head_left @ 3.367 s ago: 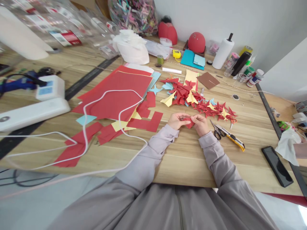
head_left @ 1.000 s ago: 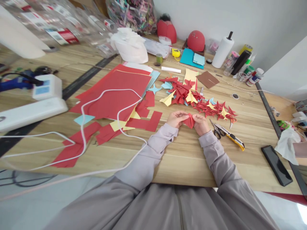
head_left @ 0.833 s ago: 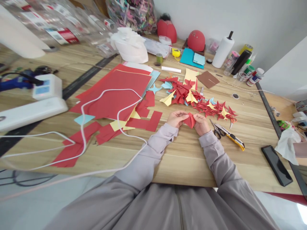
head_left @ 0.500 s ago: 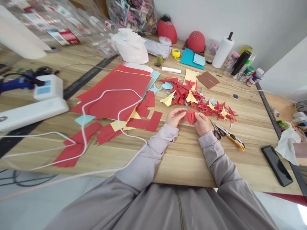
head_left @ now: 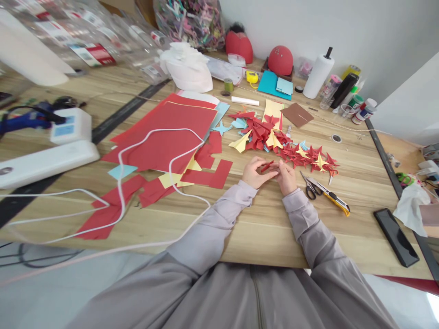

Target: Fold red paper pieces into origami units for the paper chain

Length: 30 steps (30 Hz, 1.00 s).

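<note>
A small folded red paper [head_left: 267, 167] is held between my two hands, seen nearly edge-on. My left hand [head_left: 254, 173] is closed on its left side, thumb below and fingers above. The fingertips of my right hand [head_left: 285, 177] pinch its right end, hiding part of it. Just beyond my hands lies a pile of folded red paper pieces [head_left: 260, 130] with yellow and blue ones among them. Black scissors [head_left: 311, 188] and a yellow utility knife [head_left: 334, 198] rest to the right of my right hand.
Large red paper sheets [head_left: 171, 132] and red strips [head_left: 109, 208] lie on the left, crossed by a white cable [head_left: 170, 173]. A white power strip [head_left: 48, 162] is at far left. A black phone [head_left: 396, 236] lies at right, and bottles [head_left: 368, 109] stand at back right.
The red paper has turned from showing its broad face to nearly edge-on. My hands have drawn closer together, with the left hand shifted slightly right.
</note>
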Each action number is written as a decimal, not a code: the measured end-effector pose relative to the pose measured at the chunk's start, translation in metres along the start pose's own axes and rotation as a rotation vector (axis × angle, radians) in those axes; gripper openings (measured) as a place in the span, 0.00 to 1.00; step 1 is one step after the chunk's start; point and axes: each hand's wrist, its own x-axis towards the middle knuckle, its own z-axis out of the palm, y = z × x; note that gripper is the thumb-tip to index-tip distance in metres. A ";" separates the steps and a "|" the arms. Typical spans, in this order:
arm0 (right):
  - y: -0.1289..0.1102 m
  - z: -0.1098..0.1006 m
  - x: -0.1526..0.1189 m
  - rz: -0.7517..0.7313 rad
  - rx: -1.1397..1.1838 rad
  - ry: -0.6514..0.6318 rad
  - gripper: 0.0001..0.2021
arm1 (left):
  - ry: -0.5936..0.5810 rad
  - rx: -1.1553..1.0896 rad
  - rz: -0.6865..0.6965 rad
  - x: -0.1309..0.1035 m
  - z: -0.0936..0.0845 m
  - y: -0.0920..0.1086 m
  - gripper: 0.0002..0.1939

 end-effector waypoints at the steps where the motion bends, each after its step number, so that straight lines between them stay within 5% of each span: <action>1: 0.000 0.000 0.000 0.005 -0.001 -0.020 0.16 | -0.002 -0.033 -0.024 0.000 0.001 -0.002 0.18; 10: -0.007 0.003 -0.002 -0.004 0.068 0.062 0.10 | 0.104 -0.394 -0.276 0.007 -0.004 -0.004 0.13; 15: -0.004 0.002 0.000 0.024 0.042 0.032 0.11 | 0.031 -0.442 -0.346 0.005 -0.002 -0.003 0.15; 23: 0.001 0.000 0.003 0.012 0.105 0.120 0.13 | -0.013 -0.629 -0.345 0.006 -0.002 -0.003 0.36; 30: 0.001 -0.004 0.004 -0.054 0.011 0.180 0.13 | -0.025 -0.407 -0.357 0.003 0.000 -0.005 0.12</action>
